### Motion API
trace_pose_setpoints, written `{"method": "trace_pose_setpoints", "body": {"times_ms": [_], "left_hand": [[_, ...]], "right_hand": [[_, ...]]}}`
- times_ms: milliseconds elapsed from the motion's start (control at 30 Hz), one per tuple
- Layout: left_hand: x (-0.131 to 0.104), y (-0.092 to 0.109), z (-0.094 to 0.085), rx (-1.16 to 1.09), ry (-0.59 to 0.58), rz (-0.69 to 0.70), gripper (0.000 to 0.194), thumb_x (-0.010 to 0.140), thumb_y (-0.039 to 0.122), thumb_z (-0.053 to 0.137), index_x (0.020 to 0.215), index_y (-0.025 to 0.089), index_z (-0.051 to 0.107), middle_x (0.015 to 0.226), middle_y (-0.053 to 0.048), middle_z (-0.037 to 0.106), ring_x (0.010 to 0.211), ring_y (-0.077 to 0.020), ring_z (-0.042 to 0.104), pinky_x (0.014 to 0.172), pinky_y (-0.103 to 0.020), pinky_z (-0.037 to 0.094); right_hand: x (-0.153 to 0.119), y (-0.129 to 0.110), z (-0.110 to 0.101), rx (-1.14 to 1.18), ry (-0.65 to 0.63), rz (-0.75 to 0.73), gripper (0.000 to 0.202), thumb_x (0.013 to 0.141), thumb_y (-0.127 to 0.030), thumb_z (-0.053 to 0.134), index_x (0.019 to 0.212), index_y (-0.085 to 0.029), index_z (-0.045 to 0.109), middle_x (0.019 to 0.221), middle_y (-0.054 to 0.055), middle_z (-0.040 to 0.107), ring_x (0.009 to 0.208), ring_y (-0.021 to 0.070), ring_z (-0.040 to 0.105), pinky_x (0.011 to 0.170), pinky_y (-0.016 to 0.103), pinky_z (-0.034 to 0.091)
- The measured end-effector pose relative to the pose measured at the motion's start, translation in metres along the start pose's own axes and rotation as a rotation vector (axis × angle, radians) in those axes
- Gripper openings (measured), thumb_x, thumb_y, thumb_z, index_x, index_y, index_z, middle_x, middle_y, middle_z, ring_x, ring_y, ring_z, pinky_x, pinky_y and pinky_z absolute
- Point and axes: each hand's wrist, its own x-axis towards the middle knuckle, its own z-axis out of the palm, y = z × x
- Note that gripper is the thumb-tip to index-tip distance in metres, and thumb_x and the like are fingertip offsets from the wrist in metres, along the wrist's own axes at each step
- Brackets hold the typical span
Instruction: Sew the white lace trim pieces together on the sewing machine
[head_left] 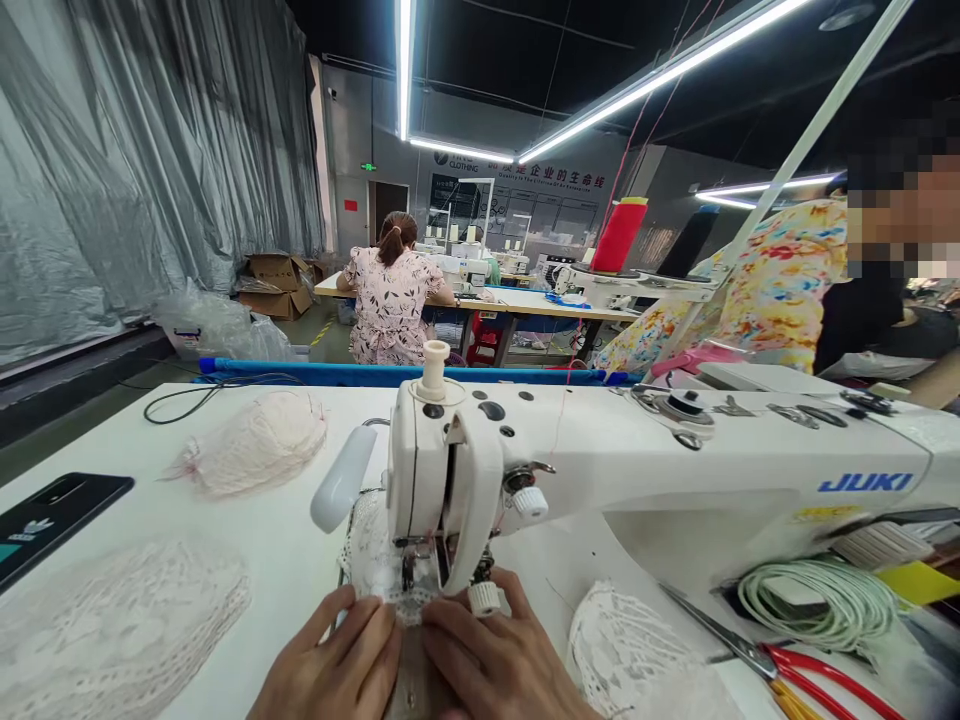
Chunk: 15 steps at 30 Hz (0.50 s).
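Note:
A piece of white lace fabric (371,550) lies under the needle area of a white sewing machine (585,430). My left hand (337,650) holds the lace's near edge just left of the presser foot (407,572), its fingers bent and close together. On the right side of the foot, my right hand (495,650) grips the same lace with curled fingers, partly behind a white knob (484,598). Both thumbs are mostly hidden. Another white lace piece (622,650) rests to the right of my right hand.
At left lie stacked lace pieces (127,620), a pale lace bundle (262,440) and a phone (60,515). Red-handled scissors (772,660) and a coil of pale green cord (817,600) are at right. A person (394,290) sits ahead; another in patterned clothing (780,270) is at right.

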Motion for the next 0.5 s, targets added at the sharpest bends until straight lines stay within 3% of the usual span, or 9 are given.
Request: {"method": "trace_pose_setpoints", "body": {"times_ms": [300, 500], "left_hand": [[0.002, -0.009, -0.002, -0.035, -0.078, 0.01, 0.041, 0.097, 0.021, 0.025, 0.09, 0.015, 0.066, 0.086, -0.007, 0.073, 0.082, -0.017, 0.064, 0.091, -0.036, 0.034], [0.0, -0.023, 0.001, -0.043, -0.193, 0.022, 0.037, 0.094, 0.011, 0.024, 0.102, 0.016, 0.06, 0.093, -0.006, 0.069, 0.089, -0.0171, 0.061, 0.096, -0.038, 0.031]], "right_hand": [[0.003, 0.007, 0.0, -0.007, 0.051, 0.003, 0.058, 0.096, -0.053, 0.015, 0.097, -0.015, 0.059, 0.079, 0.005, 0.064, 0.071, 0.0161, 0.056, 0.088, 0.038, 0.029], [0.007, 0.007, -0.006, 0.006, 0.036, 0.052, 0.049, 0.093, -0.055, 0.031, 0.091, -0.015, 0.059, 0.071, 0.002, 0.062, 0.073, 0.017, 0.056, 0.088, 0.038, 0.027]]}}
